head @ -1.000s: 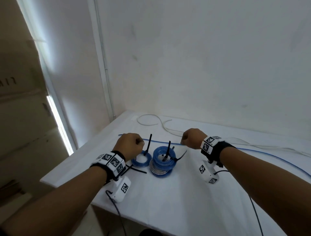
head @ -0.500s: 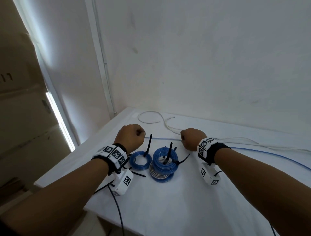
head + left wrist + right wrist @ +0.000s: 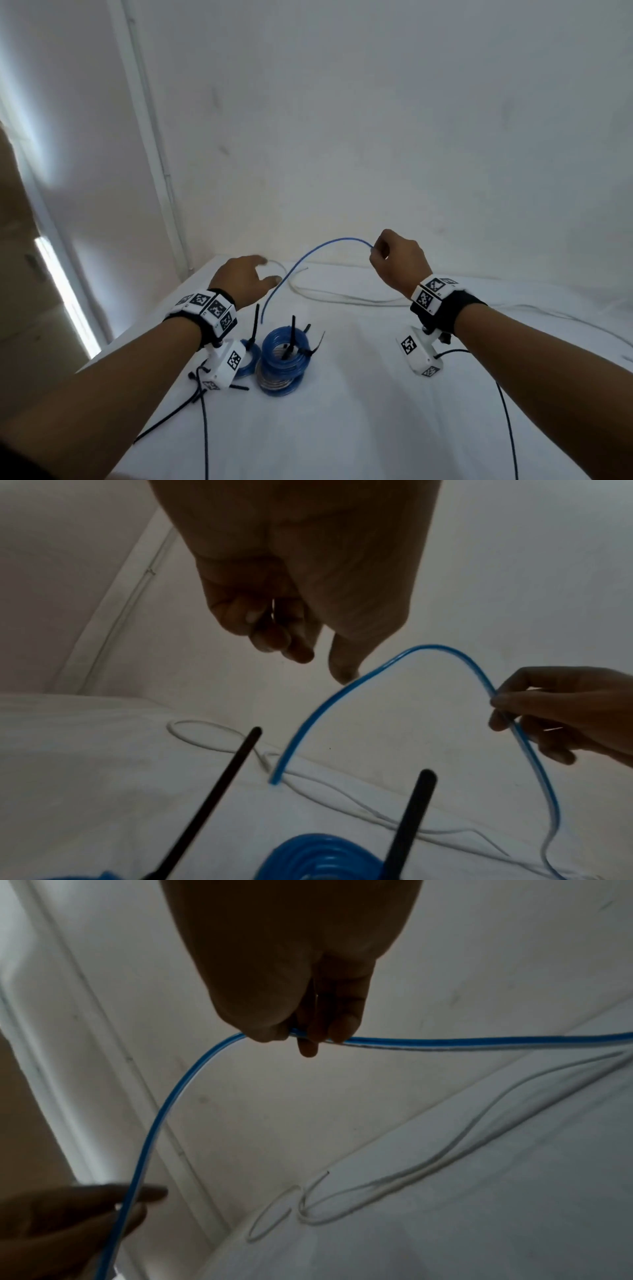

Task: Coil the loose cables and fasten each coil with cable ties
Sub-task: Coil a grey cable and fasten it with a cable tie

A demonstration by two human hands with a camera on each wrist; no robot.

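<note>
A loose blue cable (image 3: 310,251) arcs up off the white table (image 3: 370,421), its free end hanging just above the cloth. My right hand (image 3: 375,250) is raised and pinches this cable (image 3: 192,1074) between thumb and fingers (image 3: 337,1031). My left hand (image 3: 270,270) hovers open beside the hanging end, and the cable (image 3: 373,672) passes close by the thumb (image 3: 342,669). A tied blue coil (image 3: 284,356) and a smaller blue coil (image 3: 249,358) lie near my left wrist, with black cable ties (image 3: 222,788) sticking up from them.
A loose white cable (image 3: 342,298) snakes along the back of the table towards the right. The wall corner and a white conduit (image 3: 154,154) stand just behind. Black wrist-camera leads (image 3: 205,428) trail over the front of the table.
My right hand has lifted the blue cable off the table into an arc. My left hand has opened, let go of the cable, and moved forward.
</note>
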